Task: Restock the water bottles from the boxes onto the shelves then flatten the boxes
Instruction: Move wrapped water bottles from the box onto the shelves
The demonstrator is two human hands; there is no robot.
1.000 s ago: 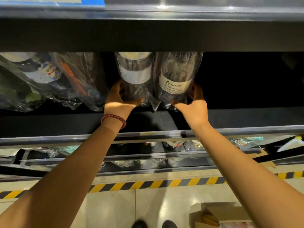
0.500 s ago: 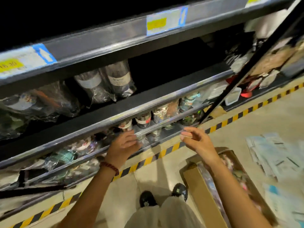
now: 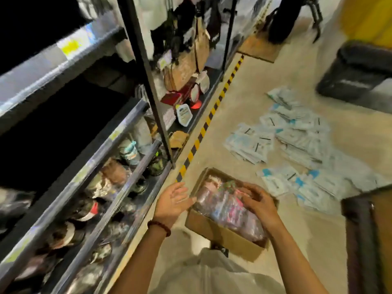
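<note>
An open cardboard box [image 3: 220, 234] sits on the floor, filled with plastic-wrapped water bottles [image 3: 222, 204]. My right hand [image 3: 257, 203] lies on top of the wrapped bottles with its fingers curled over them; the blur hides whether it grips one. My left hand [image 3: 172, 201] hovers at the box's left rim, fingers spread and relaxed, holding nothing. To the left, dark metal shelves [image 3: 101, 149] carry wrapped bottles [image 3: 131, 153] on the lower tiers.
A yellow-and-black hazard stripe [image 3: 203, 128] runs along the shelf base. Several flat blue-and-white packets [image 3: 292, 143] lie scattered on the floor to the right. A dark bin [image 3: 358, 77] stands at the far right, a dark wooden piece [image 3: 364, 240] at the right edge.
Both hands left the two bottles on the shelf and dropped to the box on the floor. The view swung right and down. My right hand now lies on the bottles in the box.
</note>
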